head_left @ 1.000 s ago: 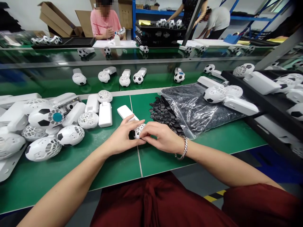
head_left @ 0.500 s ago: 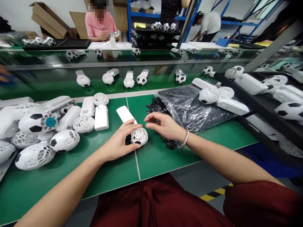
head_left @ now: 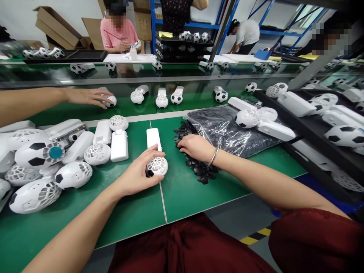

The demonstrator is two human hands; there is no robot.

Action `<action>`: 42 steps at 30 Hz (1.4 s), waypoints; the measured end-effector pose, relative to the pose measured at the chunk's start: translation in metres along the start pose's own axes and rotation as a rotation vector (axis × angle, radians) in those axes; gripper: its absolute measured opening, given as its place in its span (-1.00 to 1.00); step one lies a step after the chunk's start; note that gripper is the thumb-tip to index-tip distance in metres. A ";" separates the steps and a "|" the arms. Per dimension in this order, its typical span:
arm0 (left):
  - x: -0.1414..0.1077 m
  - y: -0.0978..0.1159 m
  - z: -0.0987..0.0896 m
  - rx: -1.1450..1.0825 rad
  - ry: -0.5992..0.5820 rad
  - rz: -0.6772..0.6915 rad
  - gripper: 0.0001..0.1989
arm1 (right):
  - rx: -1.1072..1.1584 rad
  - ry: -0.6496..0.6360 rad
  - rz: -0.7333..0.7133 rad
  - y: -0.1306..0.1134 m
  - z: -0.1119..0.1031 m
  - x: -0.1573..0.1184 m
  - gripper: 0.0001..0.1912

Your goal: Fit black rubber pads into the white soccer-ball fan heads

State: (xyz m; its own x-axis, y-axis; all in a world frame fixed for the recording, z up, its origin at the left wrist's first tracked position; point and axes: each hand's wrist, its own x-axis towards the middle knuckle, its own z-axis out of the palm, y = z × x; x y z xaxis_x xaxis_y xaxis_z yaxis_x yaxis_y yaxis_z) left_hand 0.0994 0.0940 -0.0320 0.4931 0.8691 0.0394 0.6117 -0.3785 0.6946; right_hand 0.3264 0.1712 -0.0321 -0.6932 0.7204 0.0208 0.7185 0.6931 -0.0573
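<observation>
My left hand is closed around a white football-shaped device resting on the green table. Its lattice top shows between thumb and fingers, and its flat rectangular white arm points away from me. To the right, my right hand reaches into a heap of small black plastic pieces. Its fingers are bent together at the heap's left side; whether a piece is between the fingertips is hidden. Behind that hand lies a clear bag full of black pieces.
Several white football devices are piled at left. More, such as one football device, sit on the green conveyor. Another person's hand touches a device there. Black trays with devices stand at right. People work opposite.
My right hand has moved from beside the device to the black pieces. The device has turned in my left hand, its arm now pointing straighter away. Another person's arm has come in at left.
</observation>
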 end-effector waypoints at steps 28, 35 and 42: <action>-0.003 -0.005 0.006 -0.140 0.083 -0.018 -0.42 | 0.796 0.270 -0.235 -0.054 -0.011 -0.025 -0.91; -0.003 -0.004 0.007 -0.137 0.079 -0.017 -0.37 | 0.557 0.252 -0.379 -0.060 -0.015 -0.024 -0.85; -0.003 -0.004 0.008 -0.171 0.090 -0.010 -0.32 | 0.619 0.175 -0.412 -0.063 -0.010 -0.013 -0.85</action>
State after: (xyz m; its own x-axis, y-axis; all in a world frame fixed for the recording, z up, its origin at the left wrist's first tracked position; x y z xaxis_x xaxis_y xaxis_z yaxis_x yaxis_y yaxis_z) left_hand 0.1010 0.0902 -0.0407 0.4255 0.9004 0.0912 0.4983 -0.3172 0.8069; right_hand 0.2907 0.1189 -0.0192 -0.8424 0.4360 0.3167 0.2060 0.8036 -0.5584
